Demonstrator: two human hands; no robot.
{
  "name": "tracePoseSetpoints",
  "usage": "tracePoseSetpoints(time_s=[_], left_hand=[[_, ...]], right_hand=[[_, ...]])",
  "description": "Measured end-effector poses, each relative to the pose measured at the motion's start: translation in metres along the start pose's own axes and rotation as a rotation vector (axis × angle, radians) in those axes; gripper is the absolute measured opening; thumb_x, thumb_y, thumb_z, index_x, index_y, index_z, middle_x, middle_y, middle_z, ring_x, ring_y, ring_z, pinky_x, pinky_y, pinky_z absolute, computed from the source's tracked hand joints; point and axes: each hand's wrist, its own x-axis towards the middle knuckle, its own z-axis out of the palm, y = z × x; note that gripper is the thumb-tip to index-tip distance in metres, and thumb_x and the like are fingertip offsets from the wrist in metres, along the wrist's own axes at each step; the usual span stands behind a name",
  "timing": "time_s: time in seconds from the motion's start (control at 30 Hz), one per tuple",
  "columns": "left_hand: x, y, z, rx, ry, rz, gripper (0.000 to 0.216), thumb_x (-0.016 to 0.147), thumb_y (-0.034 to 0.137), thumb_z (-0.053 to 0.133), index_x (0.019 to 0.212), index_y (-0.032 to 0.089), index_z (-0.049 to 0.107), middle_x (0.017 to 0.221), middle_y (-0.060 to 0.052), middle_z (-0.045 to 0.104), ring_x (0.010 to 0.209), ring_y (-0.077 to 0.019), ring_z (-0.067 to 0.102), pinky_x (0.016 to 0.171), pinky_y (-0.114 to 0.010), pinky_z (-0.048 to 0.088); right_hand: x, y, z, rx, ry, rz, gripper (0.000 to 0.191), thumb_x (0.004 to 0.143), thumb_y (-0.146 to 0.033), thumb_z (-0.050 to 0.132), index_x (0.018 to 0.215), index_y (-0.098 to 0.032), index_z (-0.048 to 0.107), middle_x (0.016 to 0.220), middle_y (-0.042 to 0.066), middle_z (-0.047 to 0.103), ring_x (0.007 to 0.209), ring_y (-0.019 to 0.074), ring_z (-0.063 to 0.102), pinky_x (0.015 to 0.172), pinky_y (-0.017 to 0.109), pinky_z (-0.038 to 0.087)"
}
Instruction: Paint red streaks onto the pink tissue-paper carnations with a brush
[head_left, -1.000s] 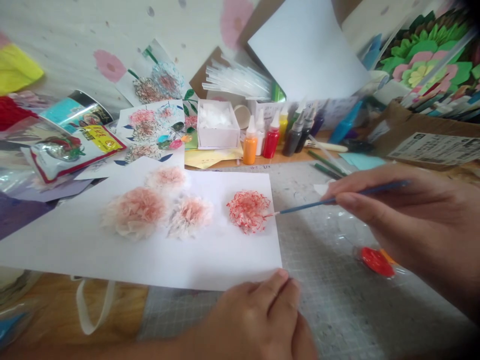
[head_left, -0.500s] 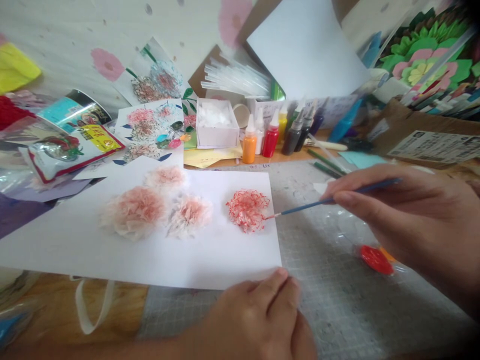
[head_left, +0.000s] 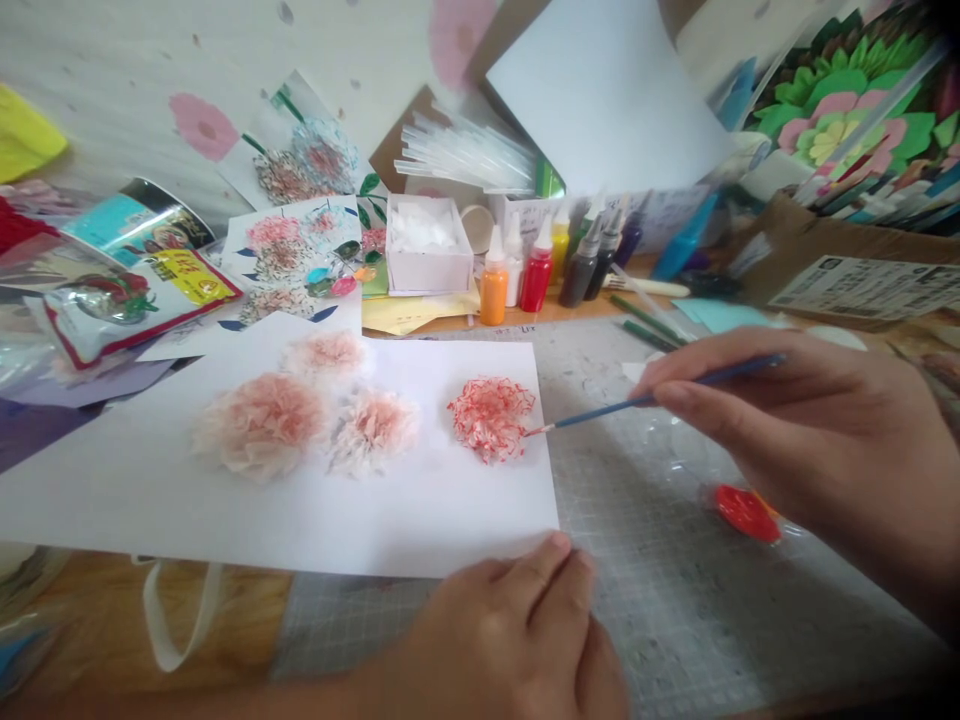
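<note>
My right hand [head_left: 787, 430] pinches a thin blue paintbrush [head_left: 600, 411], its reddish tip at the lower right edge of a ruffled paper flower [head_left: 491, 420] with red-painted edges. That flower sits near the right end of a white sheet of paper [head_left: 420, 545]. At the sheet's near right corner, my left hand [head_left: 525, 620] holds the paper, fingers close together and index fingertip on the corner; its thumb is hidden. Three pale pink ruffled flowers [head_left: 262, 425] are on the left half of the sheet. A blob of red paint [head_left: 748, 513] on clear plastic lies below my right hand.
A grey cutting mat [head_left: 637, 600] lies under the paper. Behind stand paint bottles [head_left: 537, 275] and a white box [head_left: 427, 250] of white stuff. Packets [head_left: 142, 300] and a tin [head_left: 142, 225] crowd the left. A cardboard box [head_left: 862, 260] with brushes stands at right.
The view has shifted slightly. The brush tip stays at the flower's lower right edge, and my left hand keeps its place on the paper's corner.
</note>
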Motion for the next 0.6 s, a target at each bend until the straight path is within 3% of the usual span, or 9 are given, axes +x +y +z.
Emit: tracePoseSetpoints(time_s=[0.23, 0.6], left_hand=[[0.0026, 0.0002, -0.0033, 0.005, -0.01, 0.009, 0.023, 0.095, 0.021, 0.05, 0.094, 0.016, 0.072, 0.114, -0.009, 0.077, 0.108, -0.0228, 0.072, 0.079, -0.027, 0.065], [0.0008, 0.0003, -0.0019, -0.001, -0.004, -0.002, 0.024, 0.096, 0.025, 0.05, 0.095, 0.015, 0.071, 0.114, -0.012, 0.076, 0.108, -0.0236, 0.072, 0.082, -0.03, 0.065]], right_hand=[[-0.0018, 0.0007, -0.0007, 0.015, 0.001, -0.011, 0.007, 0.079, -0.038, 0.076, 0.077, -0.032, 0.073, 0.077, -0.007, 0.076, 0.069, 0.0116, 0.07, 0.066, 0.022, 0.055], [-0.0055, 0.0001, -0.0004, 0.055, 0.014, 0.017, 0.008, 0.079, -0.039, 0.076, 0.078, -0.031, 0.073, 0.079, -0.003, 0.077, 0.071, 0.0156, 0.071, 0.063, 0.026, 0.057]])
